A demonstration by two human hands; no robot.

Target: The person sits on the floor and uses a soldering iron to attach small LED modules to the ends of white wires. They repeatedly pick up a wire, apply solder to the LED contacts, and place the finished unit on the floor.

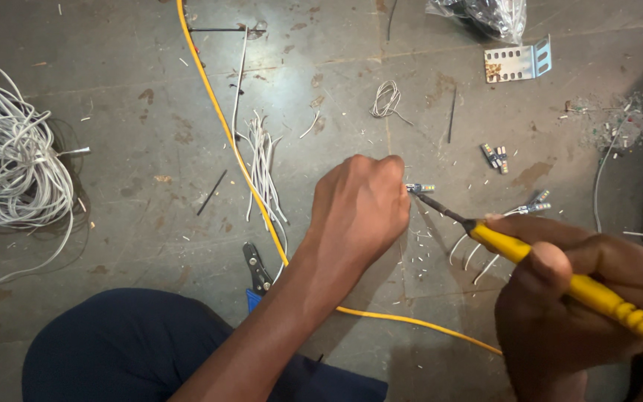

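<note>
Grey concrete floor (150, 141), stained and dusty, is seen from above, and all the work is laid out on it.

A small clear plug (420, 188) with coloured wires inside is pinched at the fingertips of the left hand (359, 216), just above the floor near the middle of the view. The left hand is closed tight around it. The dark metal tip of a yellow-handled tool (560, 275) is held right at the plug. The tool is gripped in the right hand (582, 305), which is clenched around the yellow handle.

Some work looks done: another plug with white wire ends (533, 206) lies just beside the tool, and a few small plugs (494, 157) lie a little further off. Many tiny wire scraps are scattered around. The plug in the left hand looks like it is not finished yet, since the tool tip is at it.

Further out, a long yellow cable (221, 119) is run across the floor and under the left arm. A bunch of cut white wires (263, 167) lies next to it. Black pliers with a blue handle (256, 272) rest near the knee. A big heap of white cable (9, 156) is piled at the left edge. A metal bracket (516, 62) with holes lies at the top right.

A clear plastic bag (489, 15) is seen at the top; what is inside cannot be told.
</note>
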